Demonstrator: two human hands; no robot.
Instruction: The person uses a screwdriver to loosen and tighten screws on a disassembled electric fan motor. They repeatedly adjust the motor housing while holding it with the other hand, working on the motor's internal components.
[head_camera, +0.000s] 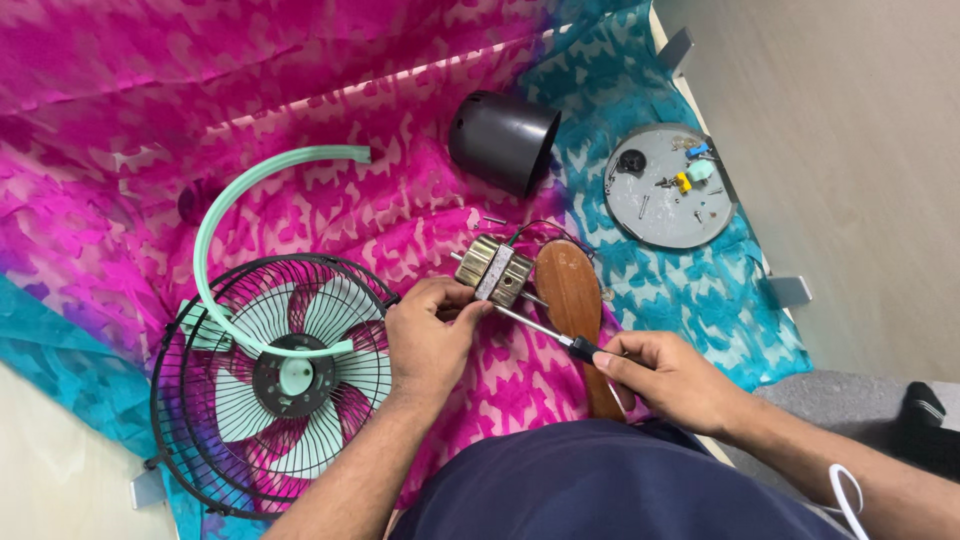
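Between the hands sits the fan motor (495, 272), pinched in the left hand (428, 340) to steady it against the screwdriver (545, 331), on which the right hand (668, 378) is closed. Left of the motor lies the caged fan (270, 385); behind it, the black housing (503, 140); right of it, a grey lid (660, 205) corrals loose screws.

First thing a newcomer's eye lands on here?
The pink and teal cloth that fills the frame, then the fan cage with pale blades at lower left. At centre, the left hand grips a small motor while the right hand holds a screwdriver to it.
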